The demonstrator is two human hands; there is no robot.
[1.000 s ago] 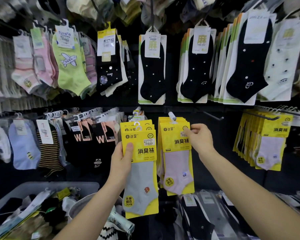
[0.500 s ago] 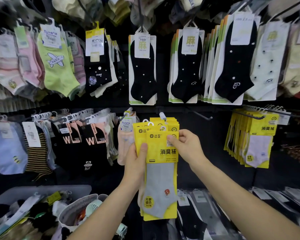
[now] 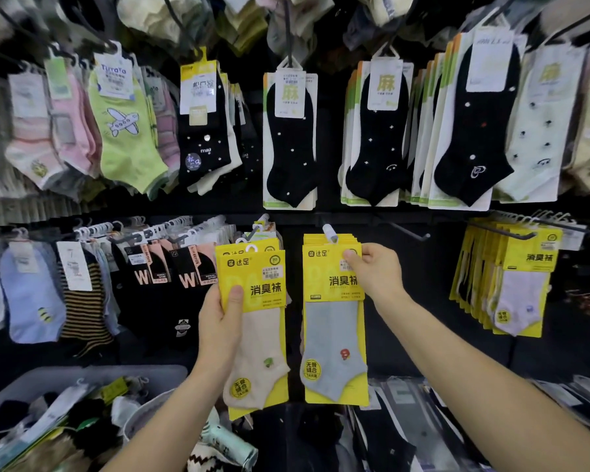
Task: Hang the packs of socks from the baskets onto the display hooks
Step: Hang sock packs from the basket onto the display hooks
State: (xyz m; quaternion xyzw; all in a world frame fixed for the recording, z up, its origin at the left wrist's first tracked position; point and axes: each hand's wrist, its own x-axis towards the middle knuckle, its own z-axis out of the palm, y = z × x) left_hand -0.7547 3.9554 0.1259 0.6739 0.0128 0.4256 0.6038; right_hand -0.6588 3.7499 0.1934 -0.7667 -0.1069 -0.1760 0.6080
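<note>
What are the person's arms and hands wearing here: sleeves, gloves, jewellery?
Nothing that shows. The left forearm and right forearm are bare to the frame's edge, with no sleeves. The left hand and right hand carry no gloves, rings, watch or bands.

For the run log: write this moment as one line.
left hand: holds beige sock pack | right hand: pinches grey sock pack on hook
</note>
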